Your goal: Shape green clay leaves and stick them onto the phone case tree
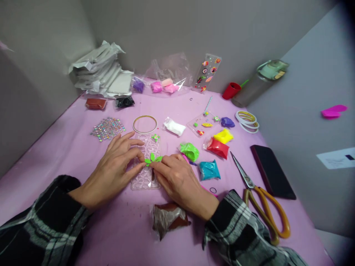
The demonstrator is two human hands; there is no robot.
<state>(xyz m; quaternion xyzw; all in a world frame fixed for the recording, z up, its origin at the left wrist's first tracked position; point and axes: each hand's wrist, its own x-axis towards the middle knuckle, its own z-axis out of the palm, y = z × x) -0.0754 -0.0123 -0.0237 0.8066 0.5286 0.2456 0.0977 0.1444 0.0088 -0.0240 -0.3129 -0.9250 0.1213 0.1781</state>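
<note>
A clear phone case (138, 181) with a wavy raised pattern lies flat in front of me. On it are bright green clay leaves (152, 157) above a brown clay stem (152, 174), and a small green flower (155, 137) near the top. My left hand (116, 164) has thumb and index finger brought together at the left leaf. With curled fingers, my right hand (177, 177) presses its fingertips on the leaves from the right, covering part of the case. A packet of brown clay (169, 218) sits just below my right hand.
To the right are green (189, 151), red (218, 147) and blue clay packets (209, 170), scissors (249, 181) and a black phone (273, 171). Rhinestones (108, 128) lie left, a bangle (145, 124) above the case. A bottle (253, 88) and a red cup (231, 91) stand behind.
</note>
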